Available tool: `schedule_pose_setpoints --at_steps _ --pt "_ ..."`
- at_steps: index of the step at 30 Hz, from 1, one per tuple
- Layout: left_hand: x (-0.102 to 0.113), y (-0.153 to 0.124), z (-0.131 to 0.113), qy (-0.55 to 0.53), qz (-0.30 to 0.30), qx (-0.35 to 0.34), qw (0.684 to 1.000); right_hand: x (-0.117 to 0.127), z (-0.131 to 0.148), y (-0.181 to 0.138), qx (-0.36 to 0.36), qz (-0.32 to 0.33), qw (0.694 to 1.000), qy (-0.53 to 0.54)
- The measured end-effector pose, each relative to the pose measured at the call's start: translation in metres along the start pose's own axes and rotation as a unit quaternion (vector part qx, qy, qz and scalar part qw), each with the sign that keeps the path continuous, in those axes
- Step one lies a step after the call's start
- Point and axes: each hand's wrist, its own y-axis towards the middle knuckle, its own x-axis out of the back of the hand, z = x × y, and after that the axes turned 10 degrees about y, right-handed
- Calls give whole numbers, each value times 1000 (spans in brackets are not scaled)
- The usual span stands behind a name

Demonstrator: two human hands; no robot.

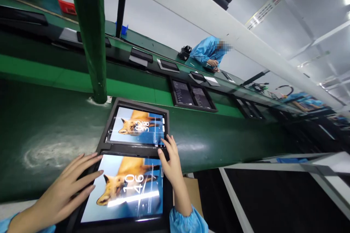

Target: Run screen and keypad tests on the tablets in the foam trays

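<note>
Two lit tablets lie side by side in a black foam tray (109,146) at the front of the bench. The near tablet (120,189) shows a fox picture with 10 46 on it; the far tablet (136,127) shows the same fox with 02 38. My left hand (68,185) rests with fingers spread over the left edge of the near tablet. Over the right side, my right hand (171,160) has its fingers stretched toward the lower right corner of the far tablet. Neither hand grips anything.
A green post (91,36) rises from the bench beyond the tray. Another tray with two dark-screened tablets (193,94) sits on the green belt (131,86). Across the line, a person in blue (206,52) works at the far bench. A cardboard piece (193,193) stands right of my arm.
</note>
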Motion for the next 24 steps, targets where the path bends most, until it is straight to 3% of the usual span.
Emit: schedule_pose_setpoints --at_steps 5,8,11,13,15,17,20,22,24 --pt "10 -8 -25 3 35 -41 999 0 12 32 67 100 990 -73" --pt "12 -8 -30 29 52 -76 995 4 8 59 31 48 992 -114" --pt "13 -7 -33 46 49 -82 994 -13 16 71 -12 32 988 -153" --pt "15 -3 -37 57 52 -91 993 -36 33 67 25 105 983 -148" --pt "18 6 -46 76 65 -127 987 -56 57 61 112 212 964 -112" --pt "18 21 -61 94 87 -182 975 -65 79 57 169 262 947 -72" --pt "3 46 -90 96 115 -231 961 -54 91 57 143 199 969 -36" --pt "-12 56 -104 86 126 -226 962 -37 83 53 97 140 985 -17" --pt "-22 56 -102 87 130 -213 964 -19 68 41 52 101 993 -1"
